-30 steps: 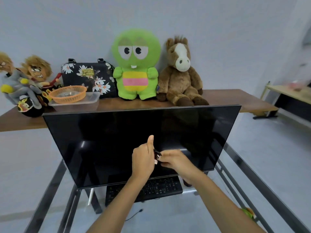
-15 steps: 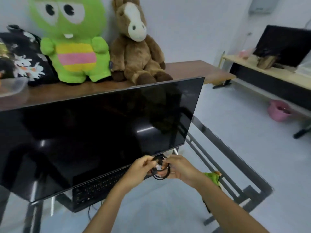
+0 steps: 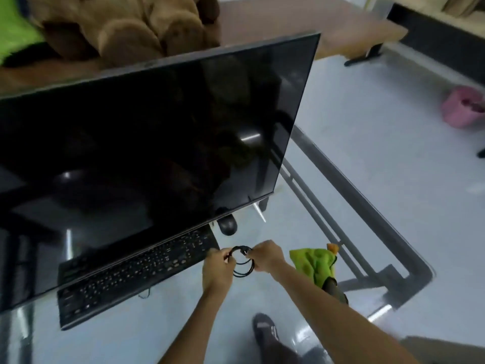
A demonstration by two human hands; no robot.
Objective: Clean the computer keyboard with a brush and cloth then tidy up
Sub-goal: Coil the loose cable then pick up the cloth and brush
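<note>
A black cable (image 3: 242,262), wound into a small coil, is held between both hands above the glass table (image 3: 362,195), just right of the keyboard's right end. The left hand (image 3: 217,269) is closed on the coil's left side, its fingers pinched on the strands; the right hand (image 3: 266,258) is closed on the upper right of the coil in the same way. The black keyboard (image 3: 133,274) lies on the glass below the lower edge of a large dark monitor (image 3: 147,153), part of it hidden by the screen. White markings can be seen on the keys, but they are too blurred to be read, and no brand or label can be made out on the monitor. A crumpled green cloth (image 3: 316,264) lies on the glass just right of the right forearm. A dark mouse (image 3: 227,225) sits near the monitor's lower right corner. Behind the monitor, a brown plush toy (image 3: 126,24) is set on a wooden desk (image 3: 262,19). A pink basket (image 3: 463,107) stands on the floor at far right.
</note>
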